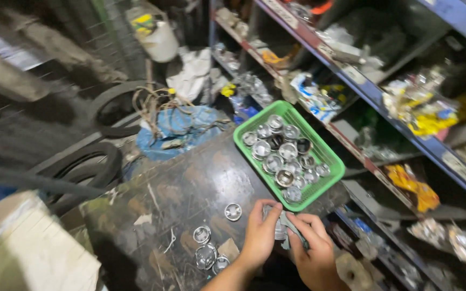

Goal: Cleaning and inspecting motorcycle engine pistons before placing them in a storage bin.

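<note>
Cluttered shelves [373, 97] of bagged parts run along my right, and below me sits a dark, scuffed worktop [190, 188] where I'm working. My left hand [260, 234] and right hand [311, 253] are drawn close together at the near edge of it, fingers curled around a small grey-metal part wrapped in a bit of pale cloth or paper [282, 226]; both hands pinch it between them, the left seemingly steadying while the right grips from the other side. How tightly I cannot tell, since my fingers cover most of it.

Just beyond my hands a green plastic basket [330, 180] rests tilted across the far corner of the top, filled with round shiny metal pieces like short cups or pistons, kept together so they don't roll off. A few loose ones [206, 253] lie apart on the worktop to my left, near my forearm, with one more [233, 211] alone closer to the basket. Off to the left are rubber tyres [90, 167], a crumpled blue sheet [179, 126] and a cardboard box [33, 248]
</note>
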